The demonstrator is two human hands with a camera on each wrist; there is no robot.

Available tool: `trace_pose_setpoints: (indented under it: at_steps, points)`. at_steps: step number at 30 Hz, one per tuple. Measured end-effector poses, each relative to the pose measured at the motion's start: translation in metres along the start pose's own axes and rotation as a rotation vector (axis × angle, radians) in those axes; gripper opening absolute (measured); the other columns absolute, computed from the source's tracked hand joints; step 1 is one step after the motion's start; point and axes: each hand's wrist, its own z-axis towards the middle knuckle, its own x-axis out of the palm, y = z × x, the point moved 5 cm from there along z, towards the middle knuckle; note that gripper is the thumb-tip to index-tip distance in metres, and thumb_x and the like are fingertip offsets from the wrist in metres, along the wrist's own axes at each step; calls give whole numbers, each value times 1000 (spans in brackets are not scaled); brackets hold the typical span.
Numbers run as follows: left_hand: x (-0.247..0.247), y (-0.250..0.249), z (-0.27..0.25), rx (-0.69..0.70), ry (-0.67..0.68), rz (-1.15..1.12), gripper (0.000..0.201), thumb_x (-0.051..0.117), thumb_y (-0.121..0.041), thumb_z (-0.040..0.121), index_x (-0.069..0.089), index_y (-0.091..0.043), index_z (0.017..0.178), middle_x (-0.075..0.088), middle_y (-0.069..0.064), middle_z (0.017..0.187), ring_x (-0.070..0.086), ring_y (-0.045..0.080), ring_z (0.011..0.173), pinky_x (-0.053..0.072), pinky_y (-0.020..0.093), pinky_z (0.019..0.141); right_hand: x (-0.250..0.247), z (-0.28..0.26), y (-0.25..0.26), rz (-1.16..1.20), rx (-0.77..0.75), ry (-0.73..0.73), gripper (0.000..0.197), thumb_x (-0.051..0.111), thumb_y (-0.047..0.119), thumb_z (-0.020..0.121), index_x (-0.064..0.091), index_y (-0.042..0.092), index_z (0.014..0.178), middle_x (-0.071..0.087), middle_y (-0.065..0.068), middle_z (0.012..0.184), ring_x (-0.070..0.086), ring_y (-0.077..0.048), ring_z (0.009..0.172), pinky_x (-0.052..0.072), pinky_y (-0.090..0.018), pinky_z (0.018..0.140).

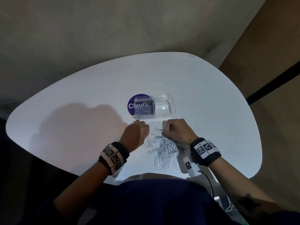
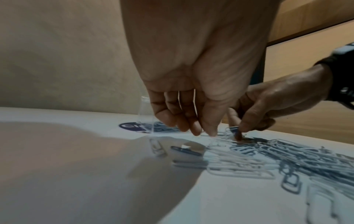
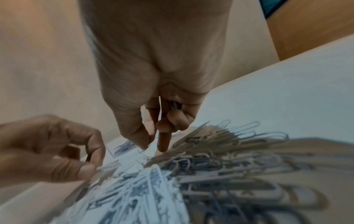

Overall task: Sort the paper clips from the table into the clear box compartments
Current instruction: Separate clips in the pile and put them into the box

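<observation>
A pile of paper clips [image 1: 165,148], white and darker ones mixed, lies on the white table [image 1: 81,103] in front of me. Behind it stands the clear box [image 1: 172,104]; its left compartment holds clips [image 1: 143,110], its right one shows none. My left hand [image 1: 138,129] hovers at the pile's far left edge, thumb and fingers [image 2: 210,131] pinching a white clip against the table. My right hand [image 1: 170,127] is at the pile's far end: thumb and index tip [image 3: 162,145] reach down to a clip, while the curled outer fingers keep a few clips [image 3: 174,106] in the palm.
A round purple sticker [image 1: 131,105] lies under the box's left end. A white tagged device [image 1: 188,166] with a black cable sits by my right wrist near the table's front edge. A wall rises behind the table and a wooden panel at right.
</observation>
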Motion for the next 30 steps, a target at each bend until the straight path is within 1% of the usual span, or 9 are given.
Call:
trace_pose_setpoints:
  at_steps: [2,8,11,14,17,20,24,27,30]
  points:
    - [-2,5,-2,-24,18,3,6,63,-11,80,62,-16,76,59,-1,75,54,22,75,36,26,54,-2,-1,-7,45,18,-40,17,79,6,75,62,9,71,63,10,69,56,0,63,41,-9,58]
    - [-1,-10,0,19,-27,-85,19,72,-13,70,65,-16,87,61,-1,80,54,22,77,41,27,59,-4,-2,-22,154,18,-77,26,70,1,78,79,19,94,74,13,101,68,4,94,50,-8,86]
    - [7,-24,6,70,-13,-90,18,71,-19,75,69,-17,92,63,-1,83,55,22,79,46,30,64,-7,-6,-20,256,69,-54,17,74,3,79,78,19,79,74,13,85,66,8,77,50,-8,74]
    - [16,-35,13,53,65,-3,19,67,-30,83,68,-19,98,64,0,93,55,22,91,42,31,71,-9,-15,-16,528,140,8,19,63,2,86,63,10,69,62,6,59,54,-12,53,43,-27,54]
    - [20,-40,16,42,99,20,13,63,-27,86,65,-17,94,62,1,96,52,22,96,33,29,70,-9,-22,-8,667,134,32,29,60,10,93,51,3,66,50,-3,54,41,-13,47,38,-21,48]
    - [21,-38,16,22,125,-60,3,60,-19,86,62,-18,88,60,-2,93,50,19,93,28,25,68,-5,-19,-5,591,109,-24,56,67,30,92,45,-11,62,43,-12,55,38,-14,46,43,-9,56]
    - [18,-23,12,-59,115,-268,11,63,-8,78,61,-18,74,64,-7,76,55,15,77,39,28,66,7,-7,-15,225,2,-28,17,76,18,84,68,18,69,68,15,67,59,-3,60,51,-16,65]
    - [13,-9,6,-91,87,-521,13,71,-2,71,65,-12,67,66,-6,66,58,8,62,44,24,60,17,-6,-10,-55,-49,31,18,84,21,73,71,22,86,71,7,84,64,-14,76,54,-32,77]
    - [10,0,3,-113,98,-669,15,81,-3,69,66,-7,67,68,-1,66,58,4,58,45,17,59,21,-4,-6,-121,-53,21,14,79,16,75,66,19,77,69,6,80,63,-14,74,54,-37,74]
